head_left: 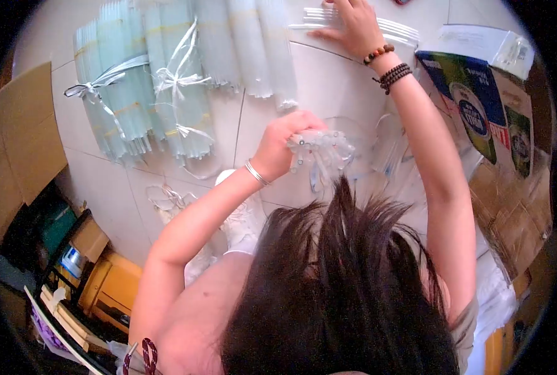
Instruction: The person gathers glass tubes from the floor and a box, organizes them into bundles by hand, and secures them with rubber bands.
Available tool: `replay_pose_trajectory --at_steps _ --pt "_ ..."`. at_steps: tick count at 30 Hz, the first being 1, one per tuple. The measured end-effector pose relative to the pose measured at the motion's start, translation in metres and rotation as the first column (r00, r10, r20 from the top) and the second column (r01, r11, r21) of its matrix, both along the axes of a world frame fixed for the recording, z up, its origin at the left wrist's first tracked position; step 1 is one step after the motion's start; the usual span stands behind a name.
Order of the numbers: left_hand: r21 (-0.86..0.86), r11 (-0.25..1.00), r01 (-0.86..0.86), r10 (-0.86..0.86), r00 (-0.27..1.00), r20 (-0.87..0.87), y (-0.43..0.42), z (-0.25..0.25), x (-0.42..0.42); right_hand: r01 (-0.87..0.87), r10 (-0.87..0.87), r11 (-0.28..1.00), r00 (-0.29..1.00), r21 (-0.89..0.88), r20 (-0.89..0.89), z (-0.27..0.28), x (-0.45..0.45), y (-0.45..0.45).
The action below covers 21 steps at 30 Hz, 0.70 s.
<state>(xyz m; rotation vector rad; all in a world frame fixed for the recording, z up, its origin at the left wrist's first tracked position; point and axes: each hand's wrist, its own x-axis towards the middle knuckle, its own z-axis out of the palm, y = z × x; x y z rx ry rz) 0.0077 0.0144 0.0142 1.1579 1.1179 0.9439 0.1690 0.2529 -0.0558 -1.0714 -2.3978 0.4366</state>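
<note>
From where I stood, the person seemed to be at the gathering step: the left hand point(291, 140) was curled firmly around a bunch of clear tubes point(323, 149), just off centre toward 1 o'clock, its round open ends turned upward. Farther out at 1 o'clock, the right hand point(354, 31) reached over loose tubes point(396, 31), thumb apart from the fingers; the fingertips ran out of view, so I could not tell whether they pinched anything. To my mind, the next move called for a light touch there and a steady left grip, since such slick, slender pieces could roll or slip. At 10 o'clock, bluish, ridged bundles point(119, 103) lay on the pale tiled floor point(328, 78), tied with shiny white ribbon point(177, 80). Milkier bundles point(253, 53) lay toward 12 o'clock, and a printed cardboard carton point(472, 106) stood at 2 o'clock.
</note>
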Motion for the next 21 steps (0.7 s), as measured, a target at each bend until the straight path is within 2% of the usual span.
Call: replay_pose_trajectory --at_steps 4,7,8,9,10,12,15,18,21 --pt "0.01 1.0 0.011 -0.011 0.999 0.031 -0.007 -0.009 0.007 -0.039 0.039 0.999 0.999 0.015 0.025 0.005 0.008 -0.003" --pt "0.075 0.997 0.034 -0.032 0.999 -0.022 -0.008 -0.006 0.012 -0.055 0.061 0.995 0.995 0.083 -0.074 0.028 0.01 -0.016" --pt "0.034 0.997 0.063 -0.063 0.998 0.014 -0.01 -0.007 0.011 -0.092 0.095 0.995 0.977 0.024 -0.192 0.042 0.014 -0.021" --pt "-0.006 0.996 0.091 -0.091 0.995 0.051 -0.012 -0.009 0.007 -0.087 0.057 0.991 0.959 -0.098 -0.278 0.062 0.018 -0.035" --pt "-0.043 0.992 0.12 -0.115 0.989 0.089 -0.014 -0.01 0.005 -0.109 0.007 0.933 0.958 -0.342 -0.286 0.084 0.028 -0.047" --pt "-0.08 0.991 0.11 -0.101 0.989 0.107 -0.019 -0.009 0.005 -0.125 -0.021 0.953 0.88 -0.275 -0.474 0.114 0.033 -0.084" --pt "-0.104 0.993 0.059 -0.05 0.995 0.083 -0.021 -0.005 0.007 -0.129 -0.195 0.786 0.876 -0.604 -0.441 0.161 0.061 -0.124" --pt "-0.071 0.997 0.038 -0.034 0.998 0.054 -0.025 -0.008 0.008 -0.195 -0.188 0.786 0.828 -0.586 -0.528 0.172 0.075 -0.151" --pt "-0.051 0.998 0.027 -0.024 0.998 0.064 -0.027 -0.013 0.01 -0.294 -0.005 0.759 0.89 -0.581 -0.457 0.191 0.08 -0.159"
